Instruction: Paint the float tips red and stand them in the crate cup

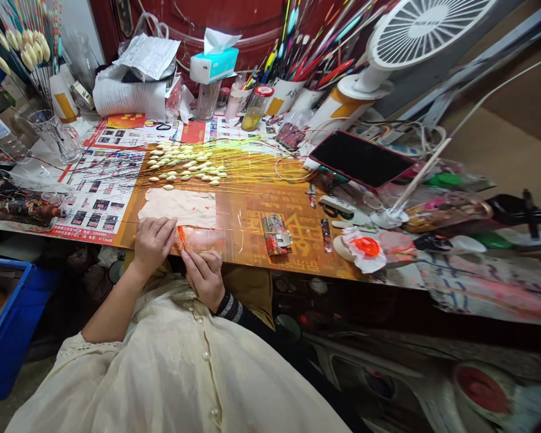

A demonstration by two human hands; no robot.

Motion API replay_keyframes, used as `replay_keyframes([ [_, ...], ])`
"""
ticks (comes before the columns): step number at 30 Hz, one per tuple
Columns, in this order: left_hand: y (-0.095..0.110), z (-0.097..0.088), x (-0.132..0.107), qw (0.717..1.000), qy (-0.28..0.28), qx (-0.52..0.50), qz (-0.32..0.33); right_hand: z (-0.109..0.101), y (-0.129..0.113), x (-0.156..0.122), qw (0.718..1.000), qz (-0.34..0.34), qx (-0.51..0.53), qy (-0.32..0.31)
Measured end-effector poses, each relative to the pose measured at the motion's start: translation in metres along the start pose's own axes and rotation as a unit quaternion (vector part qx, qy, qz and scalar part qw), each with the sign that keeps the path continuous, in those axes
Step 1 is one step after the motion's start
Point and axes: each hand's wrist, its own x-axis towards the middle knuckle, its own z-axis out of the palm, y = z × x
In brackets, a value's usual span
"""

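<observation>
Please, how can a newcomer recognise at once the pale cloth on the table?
On the orange-topped table, find the many pale oval pieces with thin stems. Between these pieces and the left hand lies the pale cloth. Unlike them, it is one flat, roughly rectangular sheet with small orange marks.

Small craft workshop suggested. Desk (247, 204) crowded with supplies; printed sheets (98, 201) spread at left. Cream-tipped thin rods (201, 168) laid out above frame centre; similar bunch (29, 51) stood in upper left. Slender coloured sticks (293, 63) packed into containers, top centre. Bright orange patch (367, 245) and colour-stained sheet (478, 285) seen at right.
</observation>
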Motion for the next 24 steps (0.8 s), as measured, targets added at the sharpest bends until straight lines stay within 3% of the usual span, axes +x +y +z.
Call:
replay_keyframes([
  [12, -0.002, 0.001, -0.001, 1.0, -0.004, -0.009, -0.01, -0.007, 0.003, 0.0, 0.999, -0.006, 0.048, 0.018],
  [19, 0.001, -0.007, 0.001, 1.0, -0.016, -0.016, 0.0, -0.008, 0.012, -0.008, 0.996, -0.029, 0.084, 0.03],
  [24, 0.009, -0.016, 0.006, 0.999, 0.009, -0.013, 0.032, -0.009, 0.017, -0.012, 0.993, -0.045, 0.099, 0.038],
])
